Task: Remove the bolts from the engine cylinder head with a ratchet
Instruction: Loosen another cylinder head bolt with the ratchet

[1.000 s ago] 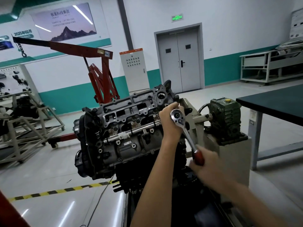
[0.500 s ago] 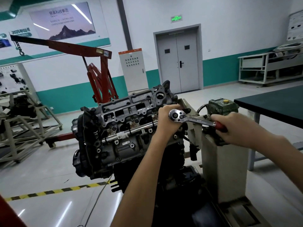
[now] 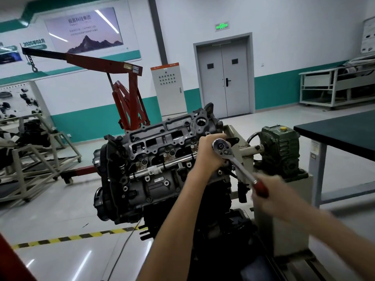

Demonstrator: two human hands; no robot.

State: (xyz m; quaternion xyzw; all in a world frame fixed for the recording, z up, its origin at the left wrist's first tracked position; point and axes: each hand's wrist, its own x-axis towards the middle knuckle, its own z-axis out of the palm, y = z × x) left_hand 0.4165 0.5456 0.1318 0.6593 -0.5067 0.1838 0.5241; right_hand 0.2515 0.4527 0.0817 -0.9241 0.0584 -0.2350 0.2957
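The right hand (image 3: 269,196), blurred, grips the ratchet (image 3: 241,171) by its red handle, swung down from level a moment ago. The left hand (image 3: 210,153) cups its head at the right end of the cylinder head (image 3: 162,142). The bolt, hidden beneath, is likely loosening, not out.

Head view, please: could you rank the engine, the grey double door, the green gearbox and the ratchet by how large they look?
1. engine
2. grey double door, though it stands far back
3. green gearbox
4. ratchet: longer across than the gearbox but much slimmer, so these two are close
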